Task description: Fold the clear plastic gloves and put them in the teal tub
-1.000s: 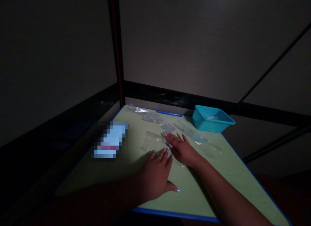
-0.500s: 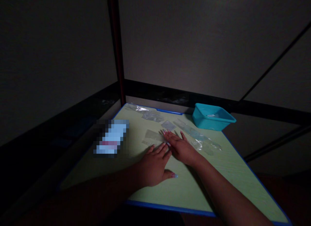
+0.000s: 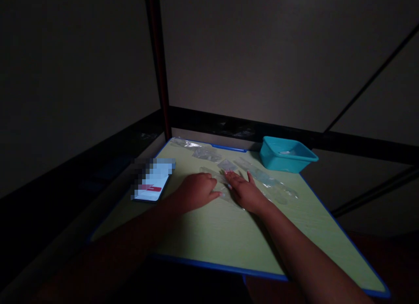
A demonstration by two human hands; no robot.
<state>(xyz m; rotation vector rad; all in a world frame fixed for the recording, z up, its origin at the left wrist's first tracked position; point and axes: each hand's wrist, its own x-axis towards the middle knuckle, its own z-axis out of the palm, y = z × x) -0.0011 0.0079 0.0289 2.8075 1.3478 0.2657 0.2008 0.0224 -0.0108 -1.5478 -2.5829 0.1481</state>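
- The phone [image 3: 153, 182] lies on the left part of the desk [image 3: 229, 243], its screen lit and partly pixelated; its lower edge shows more plainly than in the earlier frame.
- The far wrapper [image 3: 186, 142] lies crumpled by the desk's back left corner, catching the light. Just beside it, towards the middle, is the creased wrapper [image 3: 207, 154]. Both keep their places.
- The left hand [image 3: 198, 191] differs most. Half a second ago it is spread on the desk with its fingers reaching forward; now it is further forward and to the left, fingers curled under and thumb pointing right. Whether it has hold of any plastic, I cannot tell.
- The clear plastic [image 3: 229, 200] lies flat in the middle of the desk, partly hidden by the hands. Its near edge now shows between them, where the left hand's fingers are before.
- The small square packet [image 3: 227, 165] lies just past the right fingertips, as before.
- The right hand [image 3: 245, 192] is open and palm down, its fingertips on the clear plastic and its outermost finger held apart. It grips nothing visible and has hardly moved.
- The long wrappers [image 3: 262, 177] stretch along the desk to the right of that hand, unchanged.
- The turquoise basin [image 3: 284, 160] stands upright at the back right edge, with something pale inside, too small to make out.
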